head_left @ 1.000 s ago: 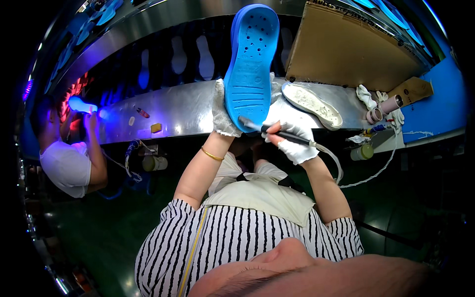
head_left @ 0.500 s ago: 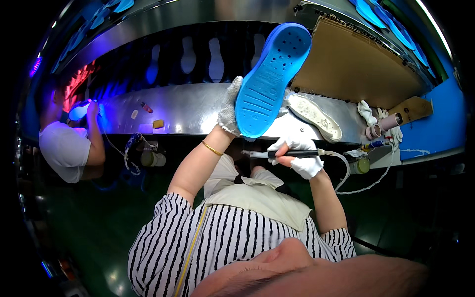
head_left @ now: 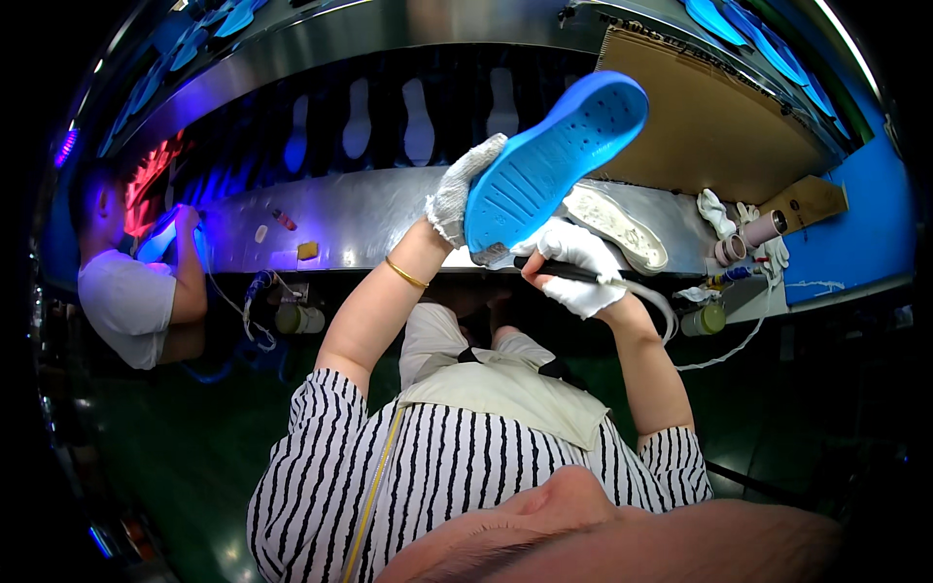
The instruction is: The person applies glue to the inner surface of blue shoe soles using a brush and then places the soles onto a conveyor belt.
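Note:
My left hand (head_left: 463, 190), in a whitish knit glove, is closed on the left edge of a blue shoe sole (head_left: 535, 173). The sole is tilted, its hollow side with grooves and small holes facing up. My right hand (head_left: 581, 262), in a white glove with bare fingertips showing, grips a black-handled brush (head_left: 564, 269) fed by a clear tube (head_left: 653, 294). The brush head is at the sole's near end and seems to touch it. Just beyond my right hand a white shoe sole (head_left: 619, 229) lies on the metal bench (head_left: 360, 219).
A row of sole shapes (head_left: 418, 121) lies on the dark strip behind the bench. Cardboard (head_left: 700, 121) stands at the back right. Gloves (head_left: 717, 214), a pink cup (head_left: 763, 229) and a jar (head_left: 704, 321) are at right. At far left a co-worker (head_left: 131, 296) handles a lit sole.
The blue sole has tilted, its far end swinging right and its near end lowering slightly. My right hand has brought the brush up from below the sole to its near edge.

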